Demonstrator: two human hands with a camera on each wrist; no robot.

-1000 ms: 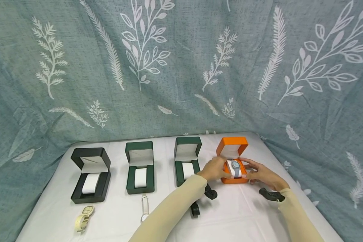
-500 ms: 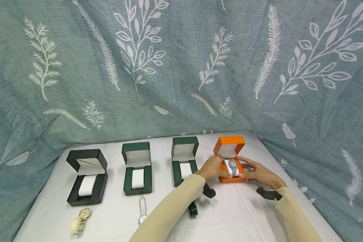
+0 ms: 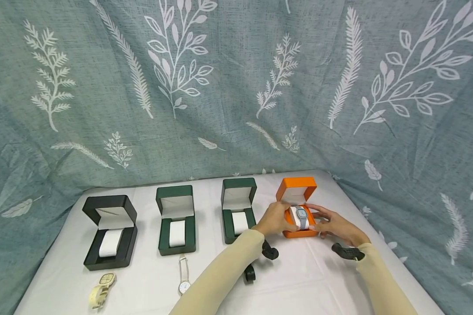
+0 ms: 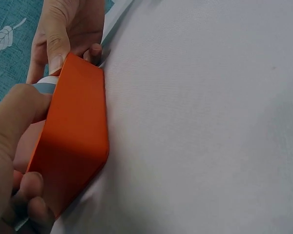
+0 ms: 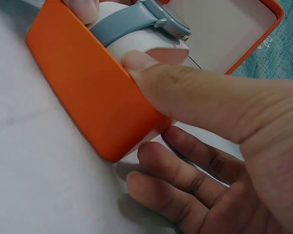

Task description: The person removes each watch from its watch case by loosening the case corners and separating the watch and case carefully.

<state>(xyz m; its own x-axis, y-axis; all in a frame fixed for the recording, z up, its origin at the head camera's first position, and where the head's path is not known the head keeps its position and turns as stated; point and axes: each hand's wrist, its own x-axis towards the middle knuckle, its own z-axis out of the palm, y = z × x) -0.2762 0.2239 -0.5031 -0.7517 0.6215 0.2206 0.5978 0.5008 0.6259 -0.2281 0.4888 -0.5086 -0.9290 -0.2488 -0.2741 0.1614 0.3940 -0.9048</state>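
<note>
A grey-blue watch (image 3: 301,215) is wrapped round a white cushion inside the open orange watch box (image 3: 299,234). At the box's left side, my left hand (image 3: 275,218) grips it. In the left wrist view, the thumb (image 4: 27,107) reaches over the rim and the other fingers curl along the outside. From the right, my right hand (image 3: 337,225) holds the box's opposite side. The right wrist view shows its thumb (image 5: 151,73) at the rim against the cushion (image 5: 136,44), with the fingers bent beside the outer wall.
Left of the orange box stand two open green watch boxes (image 3: 167,245) and an open black one (image 3: 109,261), each with a white cushion. In front lie a gold watch (image 3: 104,286), a white-strapped watch (image 3: 184,275) and a black watch (image 3: 250,273) partly behind the left sleeve.
The head view has swung slightly right, so everything sits a little further left in it. Both hands stay at the orange box, with the watch inside.
</note>
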